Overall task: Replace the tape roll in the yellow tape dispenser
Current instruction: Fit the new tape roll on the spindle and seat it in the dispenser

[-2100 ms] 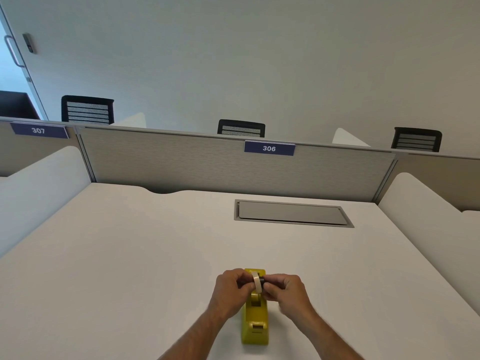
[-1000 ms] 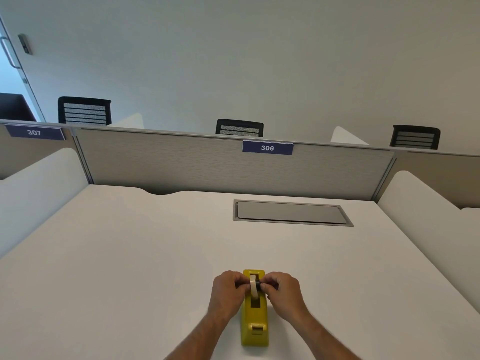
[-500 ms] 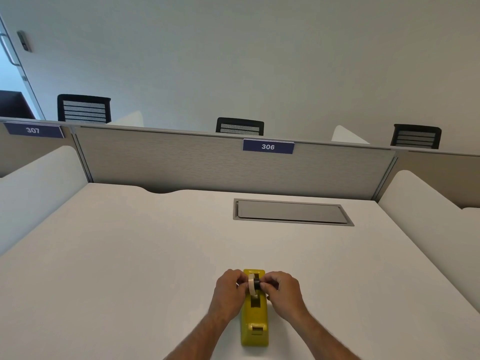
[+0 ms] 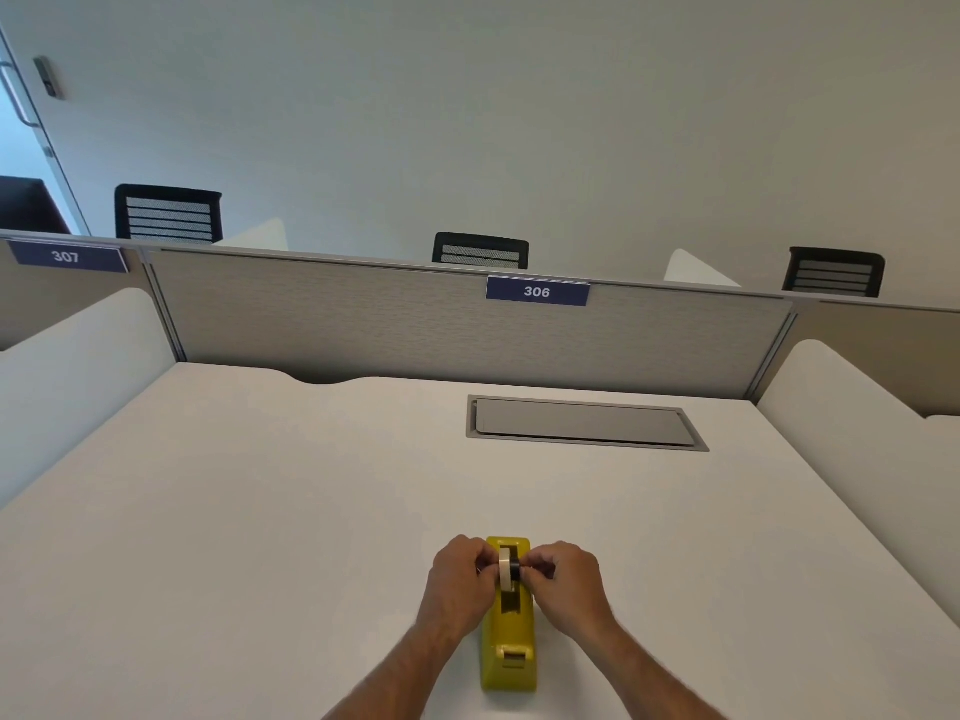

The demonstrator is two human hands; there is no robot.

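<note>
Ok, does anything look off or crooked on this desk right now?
Nothing is spilled or damaged. The only unsettled thing is the tape roll: both hands hold it by its black core above the dispenser, not yet seated.

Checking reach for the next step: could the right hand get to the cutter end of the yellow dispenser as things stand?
Probably yes. The cutter end lies bare near the right hand's wrist, with nothing over it, but that hand would first have to release the tape roll.
</note>
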